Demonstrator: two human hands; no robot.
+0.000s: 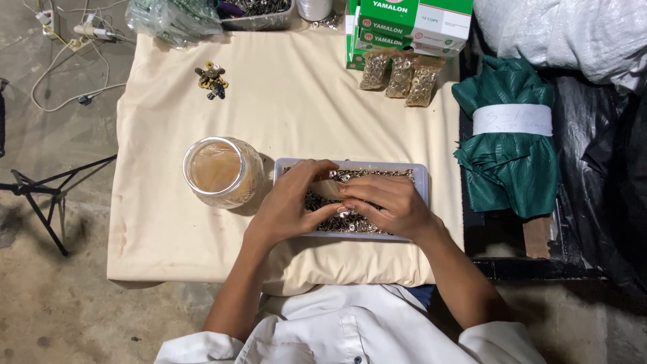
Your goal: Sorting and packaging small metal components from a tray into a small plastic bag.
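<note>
A shallow white tray (421,176) full of small metal fasteners (360,222) lies on the cream cloth in front of me. Both hands hover over it, fingertips meeting. My left hand (291,202) pinches a small beige strip or packet (328,189) over the tray's left half. My right hand (387,203) touches the same piece from the right, fingers curled with one fastener near the fingertips. What exactly sits between the fingertips is too small to tell.
A clear glass jar (222,171) stands just left of the tray. A small pile of metal parts (211,79) lies far left. Three packets of fasteners (402,75) and green-white boxes (411,23) sit at the back. A green fabric bundle (510,141) lies right.
</note>
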